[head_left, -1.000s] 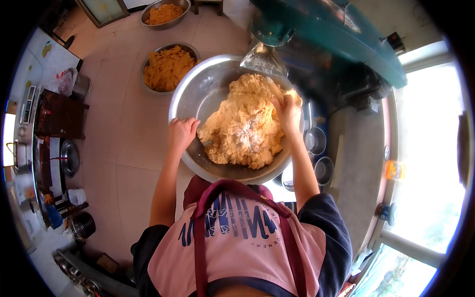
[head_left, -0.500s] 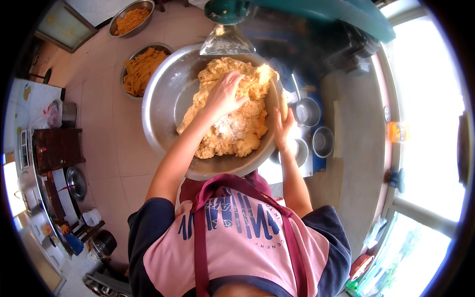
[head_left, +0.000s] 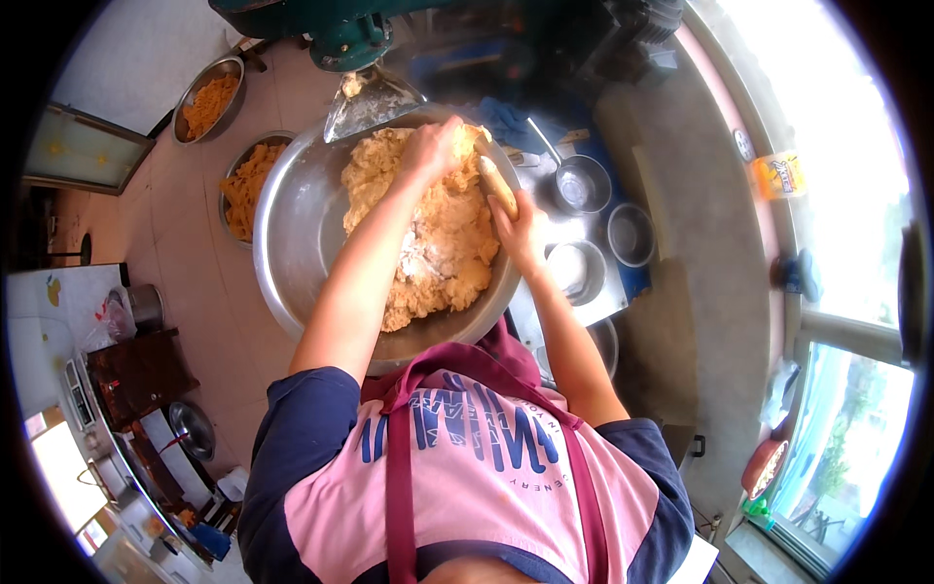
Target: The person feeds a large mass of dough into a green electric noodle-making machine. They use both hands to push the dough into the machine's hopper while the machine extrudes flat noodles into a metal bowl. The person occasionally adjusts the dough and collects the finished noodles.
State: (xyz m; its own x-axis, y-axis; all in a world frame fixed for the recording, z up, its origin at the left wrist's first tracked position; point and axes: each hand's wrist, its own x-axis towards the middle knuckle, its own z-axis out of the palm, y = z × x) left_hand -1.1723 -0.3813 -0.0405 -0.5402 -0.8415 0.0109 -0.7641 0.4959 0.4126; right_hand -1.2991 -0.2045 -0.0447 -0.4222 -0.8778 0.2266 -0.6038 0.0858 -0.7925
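Observation:
A wide steel bowl (head_left: 292,219) in front of me holds a big, lumpy mass of orange-tan dough (head_left: 452,229), with a patch of white flour on it. My left hand (head_left: 433,151) is at the dough's far right side, its fingers curled down into the dough and partly hidden. At the bowl's right rim, my right hand (head_left: 522,232) is closed round the near end of a short, thick wooden stick (head_left: 497,187). The stick's far end points toward the dough by my left hand.
A green machine (head_left: 350,44) with a metal chute (head_left: 368,102) hangs over the bowl's far rim. Right of the bowl stand a saucepan (head_left: 584,185) and steel bowls (head_left: 632,236). Two basins (head_left: 236,83) of orange pieces sit on the floor at far left.
My left hand has moved farther away over the dough, its fingers now pressed into it. My right hand and the stick have tilted inward over the rim. The whole view has turned somewhat.

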